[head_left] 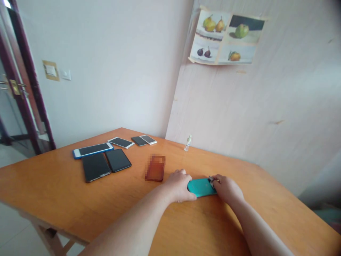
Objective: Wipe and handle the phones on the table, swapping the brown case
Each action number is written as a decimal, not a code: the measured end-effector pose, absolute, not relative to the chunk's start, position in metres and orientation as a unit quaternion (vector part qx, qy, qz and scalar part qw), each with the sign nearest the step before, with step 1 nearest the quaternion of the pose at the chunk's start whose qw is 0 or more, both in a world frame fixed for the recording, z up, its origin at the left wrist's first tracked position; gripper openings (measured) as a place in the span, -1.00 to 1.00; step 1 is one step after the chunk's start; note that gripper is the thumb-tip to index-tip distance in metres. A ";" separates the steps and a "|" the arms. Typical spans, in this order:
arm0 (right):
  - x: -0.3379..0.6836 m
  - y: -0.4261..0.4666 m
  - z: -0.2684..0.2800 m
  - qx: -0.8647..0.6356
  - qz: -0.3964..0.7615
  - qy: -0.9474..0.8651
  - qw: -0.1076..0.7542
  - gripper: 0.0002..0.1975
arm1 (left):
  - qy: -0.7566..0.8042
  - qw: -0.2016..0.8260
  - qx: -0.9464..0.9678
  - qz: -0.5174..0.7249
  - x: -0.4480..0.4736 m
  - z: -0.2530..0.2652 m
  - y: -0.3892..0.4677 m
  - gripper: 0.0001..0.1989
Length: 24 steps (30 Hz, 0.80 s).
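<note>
1. Teal phone lay on the counter, between my two hands.
2. My left hand gripped its left end.
3. My right hand pinched a crumpled cloth at its right end.

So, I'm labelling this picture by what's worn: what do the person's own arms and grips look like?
The left forearm and right forearm are bare and tapering, with no sleeve, watch or bracelet in view. The left grip and right grip are ungloved, with no markings visible; a thin ring can't be ruled out.
</note>
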State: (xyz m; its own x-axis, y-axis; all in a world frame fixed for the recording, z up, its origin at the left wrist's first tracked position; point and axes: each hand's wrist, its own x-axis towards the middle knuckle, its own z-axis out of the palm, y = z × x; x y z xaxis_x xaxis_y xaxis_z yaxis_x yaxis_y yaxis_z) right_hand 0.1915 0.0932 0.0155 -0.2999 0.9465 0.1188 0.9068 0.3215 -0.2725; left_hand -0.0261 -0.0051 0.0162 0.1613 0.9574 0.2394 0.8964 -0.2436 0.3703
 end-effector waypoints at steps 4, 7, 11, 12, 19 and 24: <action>0.199 0.094 0.017 -0.603 0.062 -0.787 0.119 -0.73 | 0.614 0.070 0.756 0.217 -0.026 0.016 -0.004 -0.43; 0.182 0.081 0.015 -0.525 0.074 -0.837 0.135 -0.74 | 0.611 0.067 0.758 0.218 -0.026 0.015 -0.004 -0.46; 0.177 0.078 0.015 -0.486 0.084 -0.859 0.136 -0.71 | 0.608 0.062 0.759 0.223 -0.026 0.012 -0.003 -0.48; 0.182 0.082 0.015 -0.517 0.079 -0.842 0.133 -0.71 | 0.607 0.059 0.759 0.227 -0.026 0.012 -0.002 -0.47; 0.197 0.089 0.015 -0.597 0.057 -0.788 0.137 -0.70 | 0.609 0.057 0.756 0.232 -0.026 0.010 -0.001 -0.46; 0.166 0.068 0.009 -0.458 0.093 -0.868 0.170 -0.70 | 0.611 0.060 0.756 0.228 -0.025 0.012 -0.003 -0.56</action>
